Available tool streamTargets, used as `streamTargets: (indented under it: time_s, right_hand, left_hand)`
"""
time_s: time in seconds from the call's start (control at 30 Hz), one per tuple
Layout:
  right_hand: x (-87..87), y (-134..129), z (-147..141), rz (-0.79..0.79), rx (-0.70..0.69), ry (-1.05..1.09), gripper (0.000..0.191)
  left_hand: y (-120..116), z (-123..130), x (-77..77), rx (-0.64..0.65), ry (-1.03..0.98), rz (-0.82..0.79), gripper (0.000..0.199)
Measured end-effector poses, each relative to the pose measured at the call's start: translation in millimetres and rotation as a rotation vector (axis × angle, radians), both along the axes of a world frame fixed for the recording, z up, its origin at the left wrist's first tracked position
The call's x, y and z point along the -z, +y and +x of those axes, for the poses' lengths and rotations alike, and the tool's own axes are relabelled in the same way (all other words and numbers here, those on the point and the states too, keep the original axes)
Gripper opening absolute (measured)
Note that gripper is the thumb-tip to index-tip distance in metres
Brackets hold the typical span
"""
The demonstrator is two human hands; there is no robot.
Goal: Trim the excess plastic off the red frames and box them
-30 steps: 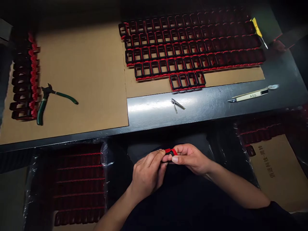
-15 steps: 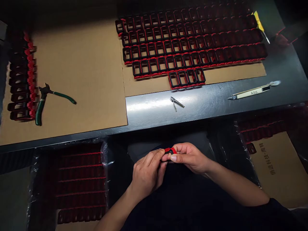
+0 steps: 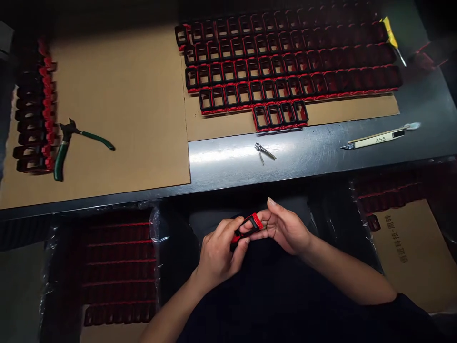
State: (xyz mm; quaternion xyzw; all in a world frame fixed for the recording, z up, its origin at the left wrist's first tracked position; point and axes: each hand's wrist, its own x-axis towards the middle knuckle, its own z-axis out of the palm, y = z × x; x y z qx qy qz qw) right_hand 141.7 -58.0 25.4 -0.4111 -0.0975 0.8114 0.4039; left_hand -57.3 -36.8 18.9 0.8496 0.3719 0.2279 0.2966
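Note:
My left hand (image 3: 222, 247) pinches a small black and red rectangular frame (image 3: 255, 221) between thumb and fingers, above my lap. The piece is tilted, its red edge toward the right, and a fingertip shows inside its opening; I cannot tell for certain whose hand it belongs to. My right hand (image 3: 290, 231) is at the frame's right end with the thumb raised clear and the fingers stretched out, touching or behind the piece. Part of the frame is hidden by fingers.
Rows of similar frames (image 3: 228, 95) stand on cardboard (image 3: 143, 119), with another stack at left (image 3: 30, 126). Green-handled cutters (image 3: 67, 138), nail clippers (image 3: 266, 151), a craft knife (image 3: 378, 138) and a yellow-handled tool (image 3: 391, 35) lie about. Bins of frames (image 3: 121, 262) flank my lap.
My right thumb has lifted off the frame and that hand has opened. The frame has turned, showing its opening, while my left hand keeps hold. The view has shifted slightly.

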Motion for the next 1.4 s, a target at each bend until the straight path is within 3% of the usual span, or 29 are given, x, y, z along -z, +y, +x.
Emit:
streamTargets:
  time_s: [0.2,0.5,0.6,0.7,0.73,0.87,1.0,1.1,1.17,1.23,1.3,1.4]
  right_hand:
    - [-1.2,0,3,0.092,-0.031,-0.057,0.064]
    - [-1.7,5,-3,0.201,-0.029,-0.265,0.05]
    - [-3.3,4,-6,0.222,-0.06,-0.323,0.038]
    - [-5.0,1,-7,0.247,-0.117,-0.365,0.015]
    - [-5.9,0,-5,0.287,-0.147,-0.384,0.011]
    - [-13.4,-4,12,0.561,-0.327,-0.586,0.034]
    - [-23.8,-5,24,0.944,-0.231,-1.09,0.069]
    - [-30.5,-1,40,1.301,-0.296,-1.443,0.071]
    - [-35.1,2,60,1.291,-0.274,-1.737,0.061]
    - [-40.3,3,80,1.157,-0.138,-1.926,0.049]
    - [-45.4,1,87,1.155,-0.084,-1.863,0.038]
    - [-50.0,-3,72,1.389,-0.204,-1.577,0.044]
  left_hand:
    - [1,3,3.5,-0.014,-0.08,-0.024,0.033]
    - [3,3,5.6,-0.016,-0.059,0.08,0.033]
    - [3,2,6.1,-0.019,-0.002,0.121,0.031]
    - [3,2,6.6,-0.038,0.035,0.174,0.03]
    - [3,1,6.5,-0.046,0.037,0.182,0.03]
    - [3,1,3.0,-0.045,-0.022,0.151,0.031]
    - [5,1,-5.3,-0.029,-0.071,0.104,0.032]
    - [6,0,-11.9,-0.011,-0.086,0.096,0.031]
    - [7,-2,-15.0,-0.01,-0.1,0.082,0.03]
    - [6,-4,-16.7,-0.009,-0.107,0.073,0.03]
    - [6,-3,-17.1,-0.009,-0.115,0.074,0.03]
    - [6,-1,-17.5,-0.001,-0.116,0.075,0.031]
